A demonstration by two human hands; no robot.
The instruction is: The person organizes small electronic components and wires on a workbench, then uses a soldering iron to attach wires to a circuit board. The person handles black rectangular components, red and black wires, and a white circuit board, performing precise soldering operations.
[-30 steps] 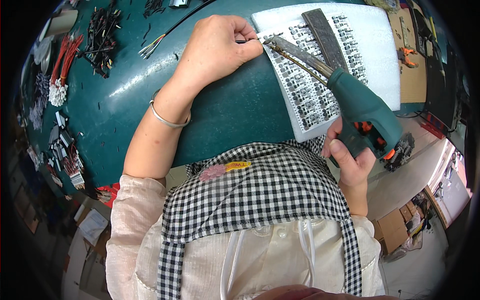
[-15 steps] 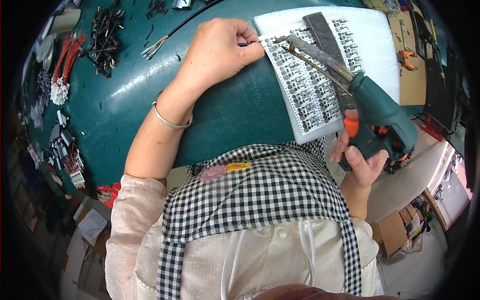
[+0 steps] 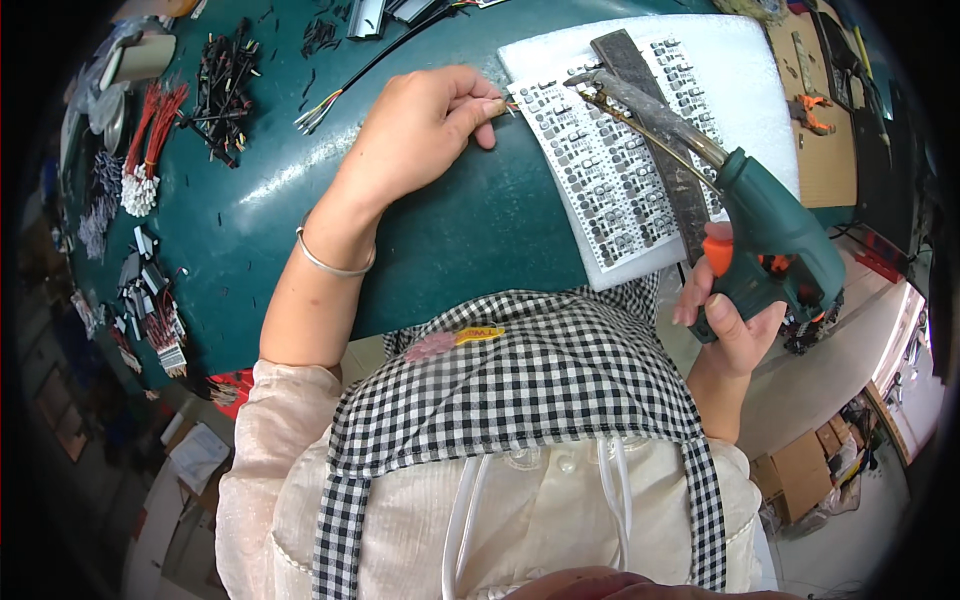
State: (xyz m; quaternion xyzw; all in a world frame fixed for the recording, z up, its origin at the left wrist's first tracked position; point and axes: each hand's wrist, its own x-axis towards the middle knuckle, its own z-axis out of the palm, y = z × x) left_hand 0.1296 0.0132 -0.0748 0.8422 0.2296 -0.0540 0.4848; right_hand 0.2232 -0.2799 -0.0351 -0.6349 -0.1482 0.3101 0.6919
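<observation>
Head camera had it: the left hand (image 3: 422, 128) pinched thin wires (image 3: 513, 106) by the circuit board (image 3: 606, 178), while the right hand (image 3: 742, 332) gripped a green soldering gun (image 3: 778, 215)! That board lay on white foam (image 3: 748, 90), a dark bar (image 3: 622, 58) across it.

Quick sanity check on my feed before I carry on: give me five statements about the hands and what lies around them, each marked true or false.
1. The right hand grips a green soldering gun. True.
2. The soldering gun's tip touches the fingers of the left hand. False: the tip is apart from them, above the white circuit boards.
3. The left hand pinches thin wires near the boards' left edge. True.
4. The dark bar lies beside the circuit boards. False: it lies across them.
5. The metal bracelet is on the right wrist. False: it is on the left wrist.
</observation>
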